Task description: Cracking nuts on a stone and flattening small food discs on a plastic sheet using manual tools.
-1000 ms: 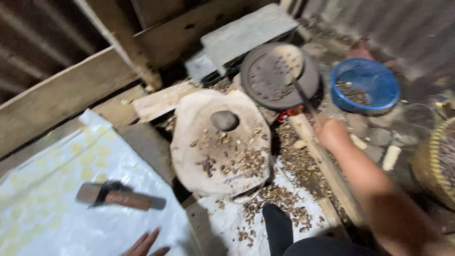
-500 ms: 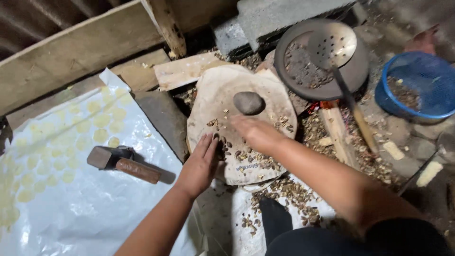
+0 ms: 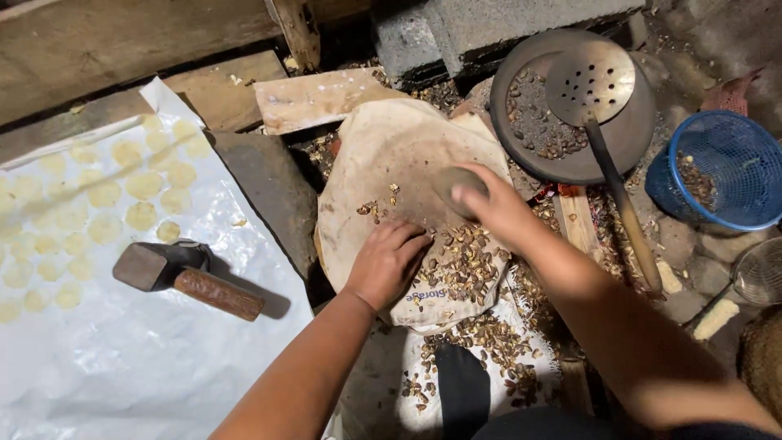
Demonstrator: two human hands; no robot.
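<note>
I am over a rough dirt floor with wooden planks along the top of the frame and grey concrete blocks (image 3: 489, 33) at upper centre. A big white plastic sheet (image 3: 122, 358) covers the left side, dotted with pale flattened discs (image 3: 147, 185), and a hammer (image 3: 183, 277) with a wooden handle lies on it. In the middle sits a broad cloth-covered slab (image 3: 391, 163), strewn with brown seed husks (image 3: 468, 265). At upper right, a dark round pan (image 3: 627, 138) holds a perforated metal skimmer (image 3: 590, 81), and a blue mesh basket (image 3: 733, 175) stands at the right edge. My left hand (image 3: 387, 261) rests flat on the slab, fingers loosely curled over the husks. My right hand (image 3: 497, 208) grips a small round stone (image 3: 456, 183) at the slab's centre.
</note>
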